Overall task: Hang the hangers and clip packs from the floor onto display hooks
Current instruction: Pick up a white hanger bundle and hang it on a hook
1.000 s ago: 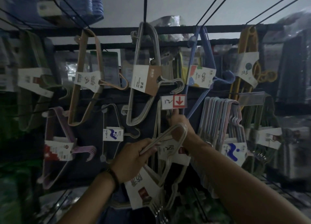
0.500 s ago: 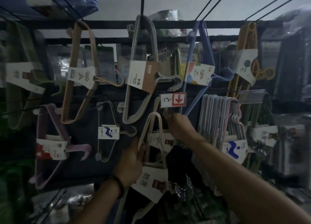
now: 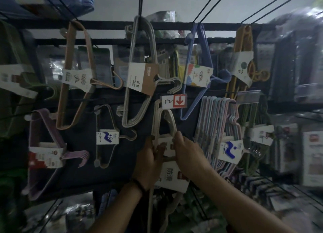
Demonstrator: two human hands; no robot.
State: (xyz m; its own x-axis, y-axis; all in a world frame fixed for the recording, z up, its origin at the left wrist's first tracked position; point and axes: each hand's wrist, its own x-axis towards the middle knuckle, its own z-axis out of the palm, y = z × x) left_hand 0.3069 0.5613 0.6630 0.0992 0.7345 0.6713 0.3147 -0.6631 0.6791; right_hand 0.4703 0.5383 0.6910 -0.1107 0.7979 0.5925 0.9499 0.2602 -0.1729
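Both hands meet at the middle of the display rack [image 3: 108, 25], on a cream hanger pack [image 3: 155, 122] that hangs upright just under a white price tag [image 3: 173, 101] with a red arrow. The left hand [image 3: 150, 161] grips the pack's left side, fingers curled round the hanger arms beside the cardboard sleeve. A dark band [image 3: 139, 184] sits on that wrist. The right hand [image 3: 187, 154] holds the right side, fingertips pinched on the sloping arm just above the sleeve. The top of the pack reaches up behind the tag (whether it rests on the rack there I cannot tell), and its printed label [image 3: 172, 177] shows below the two hands.

Along the rack's top edge hang a tan hanger pack [image 3: 76, 78], a grey hanger pack [image 3: 141, 78], a blue hanger pack [image 3: 198, 75] and – nearer the right edge – a yellow hanger pack [image 3: 243, 66]. In the lower row a purple hanger pack [image 3: 45, 155] hangs near the left edge. A small hanger pack [image 3: 107, 137] with a blue-marked label hangs between it and the hands. A thick bunch of pastel hangers [image 3: 218, 120] hangs just beside the right hand.
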